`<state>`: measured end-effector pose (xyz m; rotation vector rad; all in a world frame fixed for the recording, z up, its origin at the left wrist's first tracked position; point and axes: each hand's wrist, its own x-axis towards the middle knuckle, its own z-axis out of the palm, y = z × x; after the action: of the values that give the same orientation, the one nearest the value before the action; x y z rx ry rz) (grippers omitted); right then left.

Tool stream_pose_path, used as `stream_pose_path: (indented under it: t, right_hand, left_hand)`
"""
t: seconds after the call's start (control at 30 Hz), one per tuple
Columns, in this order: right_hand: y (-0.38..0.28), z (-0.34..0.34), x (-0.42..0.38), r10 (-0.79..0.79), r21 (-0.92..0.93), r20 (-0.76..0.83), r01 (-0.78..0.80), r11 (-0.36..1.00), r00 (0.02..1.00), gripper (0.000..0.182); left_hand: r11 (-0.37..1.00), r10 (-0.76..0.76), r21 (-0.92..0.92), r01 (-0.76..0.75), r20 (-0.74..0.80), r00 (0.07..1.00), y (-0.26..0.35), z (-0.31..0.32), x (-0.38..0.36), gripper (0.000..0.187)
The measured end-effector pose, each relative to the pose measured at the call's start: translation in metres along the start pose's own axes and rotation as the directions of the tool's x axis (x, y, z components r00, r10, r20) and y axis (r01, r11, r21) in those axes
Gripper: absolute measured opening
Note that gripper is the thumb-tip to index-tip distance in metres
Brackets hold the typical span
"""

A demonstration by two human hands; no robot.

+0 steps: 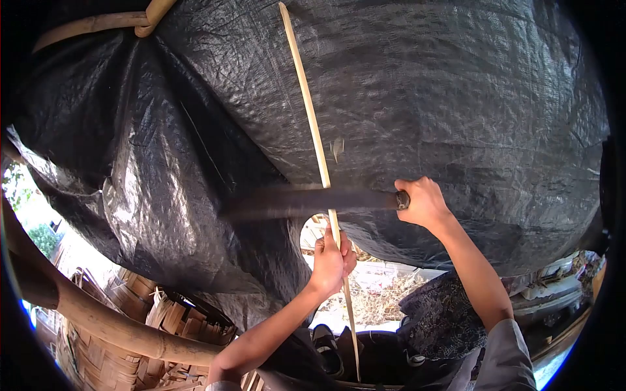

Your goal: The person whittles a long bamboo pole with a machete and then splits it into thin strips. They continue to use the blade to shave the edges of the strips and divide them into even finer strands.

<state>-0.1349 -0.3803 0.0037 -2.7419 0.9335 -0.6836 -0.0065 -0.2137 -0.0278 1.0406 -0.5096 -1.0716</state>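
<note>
My left hand point(331, 266) is wrapped round a long pale bamboo strip point(306, 94), which stands nearly upright, running from the top of the view down to my feet. My right hand point(424, 203) grips the dark handle of a machete point(352, 199). Its blade points left and lies across the strip just above my left fist, blurred by motion toward the tip. A small pale chip point(337, 149) shows beside the strip, above the blade.
A black tarp point(443, 117) hangs in front, gathered in folds at the left. Bamboo poles point(130, 329) run along the lower left, near woven bamboo pieces point(104, 368). Dry straw point(375, 300) lies on the ground beyond my shoes point(326, 348). A patterned dark cloth point(447, 316) is at lower right.
</note>
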Motion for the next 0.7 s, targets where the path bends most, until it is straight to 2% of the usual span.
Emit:
stream_pose_path:
  t: [0.03,0.1,0.13,0.23,0.3,0.33,0.37,0.4,0.53,0.63,0.7]
  right_hand:
    - [0.003,0.006,0.0,0.002,-0.001,0.001,-0.002,1.0,1.0,0.029]
    - [0.011,0.02,0.002,0.075,0.168,-0.256,-0.032,0.985,0.964,0.021]
    - [0.013,0.021,0.001,0.073,0.166,-0.258,-0.031,0.986,0.963,0.021]
    - [0.015,0.02,0.0,0.026,0.226,-0.242,0.031,0.974,0.97,0.016]
    - [0.012,0.01,-0.002,-0.136,0.038,-0.02,0.137,0.99,0.99,0.021]
    - [0.011,0.011,-0.003,-0.135,0.042,-0.015,0.135,0.99,0.991,0.021]
    - [0.009,0.011,-0.003,-0.217,-0.042,-0.001,0.217,0.975,0.976,0.024]
    - [0.008,0.013,-0.004,-0.297,-0.123,0.018,0.297,0.947,0.955,0.026]
    - [0.002,0.025,-0.005,-0.312,-0.145,0.064,0.319,0.937,0.948,0.03]
    - [-0.003,0.026,-0.005,-0.324,-0.155,0.039,0.327,0.932,0.945,0.029]
    - [-0.012,0.024,-0.008,-0.387,-0.164,-0.016,0.38,0.91,0.922,0.029]
  left_hand:
    - [1.0,-0.002,-0.001,0.002,0.001,1.0,0.0,0.0,0.0,0.048]
    - [1.0,0.016,0.014,-0.016,0.002,1.0,0.0,0.001,0.0,0.043]
    - [1.0,0.019,0.014,-0.019,0.004,1.0,0.001,0.001,-0.001,0.043]
    - [1.0,0.012,0.005,-0.012,0.013,1.0,0.002,0.003,-0.003,0.043]
    - [1.0,0.003,-0.016,-0.002,0.019,1.0,0.001,0.004,-0.004,0.043]
    - [1.0,-0.02,0.009,0.019,0.008,1.0,0.001,0.003,-0.004,0.042]
    - [0.999,-0.04,0.033,0.04,-0.002,0.999,0.0,0.001,-0.004,0.041]
    - [0.998,-0.061,0.023,0.059,0.06,0.996,-0.006,-0.009,0.001,0.036]
    - [0.999,-0.018,-0.047,0.024,0.137,0.99,-0.006,-0.015,0.0,0.029]
    - [0.997,-0.016,-0.074,0.03,0.186,0.982,-0.011,-0.019,0.0,0.023]
    - [0.996,0.005,-0.091,0.016,0.222,0.975,-0.015,-0.022,0.004,0.018]
